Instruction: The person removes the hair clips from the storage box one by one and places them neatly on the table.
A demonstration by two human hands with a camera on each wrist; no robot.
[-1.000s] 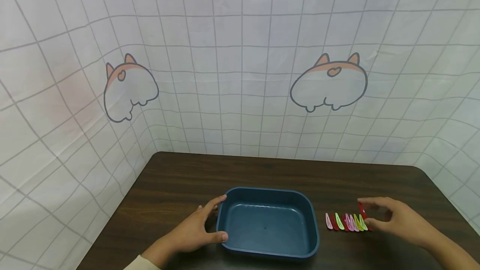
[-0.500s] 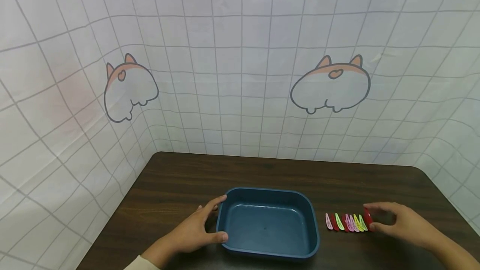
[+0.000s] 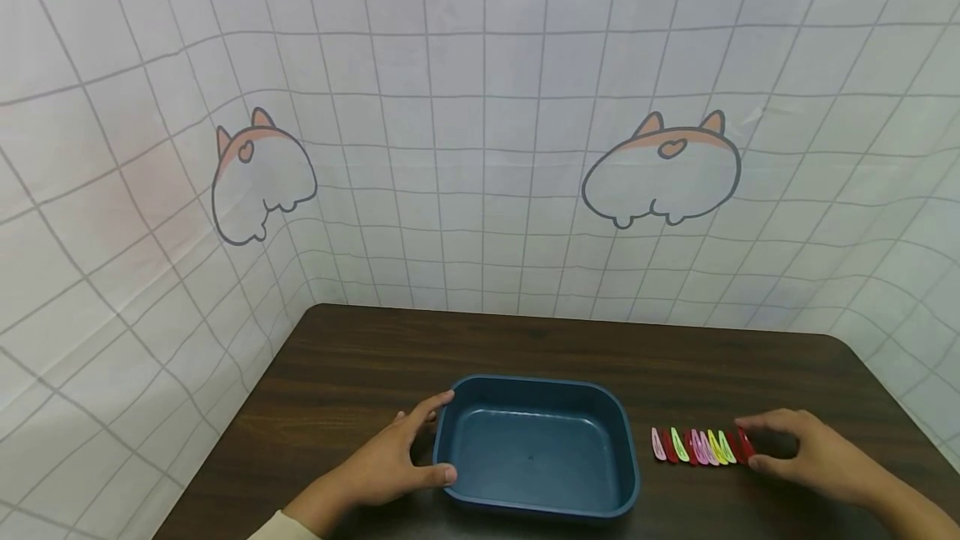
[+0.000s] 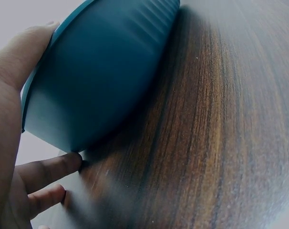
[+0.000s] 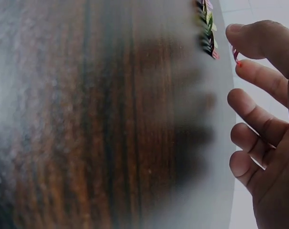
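Observation:
My right hand (image 3: 828,457) pinches a red snap hair clip (image 3: 746,444) between thumb and index finger, standing on edge at the right end of a row of hair clips (image 3: 707,447). The row has pink, dark red, green and yellow clips, side by side on the table. In the right wrist view, the pinched clip (image 5: 235,54) shows between the fingertips, the other fingers loosely bent. My left hand (image 3: 382,461) holds the left end of a blue plastic basin (image 3: 536,504), its thumb and index finger spread along the rim. Nothing lies inside the basin.
The dark wood table (image 3: 420,340) has rounded far corners. Behind and beside it hangs a white grid-patterned cloth (image 3: 480,215) with cartoon corgi prints. The basin stands between the left hand and the row of clips.
My right hand has moved slightly right and toward me, lowering the red clip from above the row to its right end. The left hand and basin have stayed put.

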